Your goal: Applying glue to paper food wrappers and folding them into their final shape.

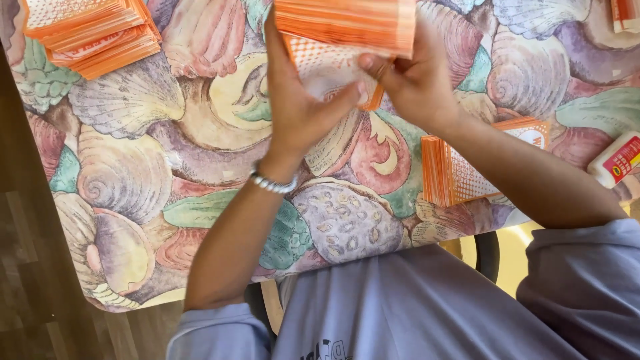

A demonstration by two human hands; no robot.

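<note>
On the shell-patterned tablecloth (167, 153), which serves as the landmark for every position here, lie several stacks of flat orange-and-white paper sleeves. The largest stack (347, 23) sits at the far edge of the cloth, directly beyond both hands; a fanned pile (93, 33) occupies the far left corner, and a squarer stack (460, 167) lies near the right edge, partly under the right forearm. A white glue bottle with a red label (617, 163) lies at the extreme right edge of the cloth. Above the cloth's far centre, the single sleeve (327, 67) is held between both hands, just in front of the largest stack. The left hand (293, 107) grips it with the thumb pressed against its face and the fingers closed behind; a beaded bracelet (272, 182) circles that wrist. The right hand (413, 80) pinches the sleeve's right edge, thumb and fingers together on the paper. The sleeve is judged to be light, thin and flexible, easily creased or torn, and somewhat slick against its neighbours; it is best taken by opposite edges with a light pinch, as shown, rather than pressed across its middle.
</note>
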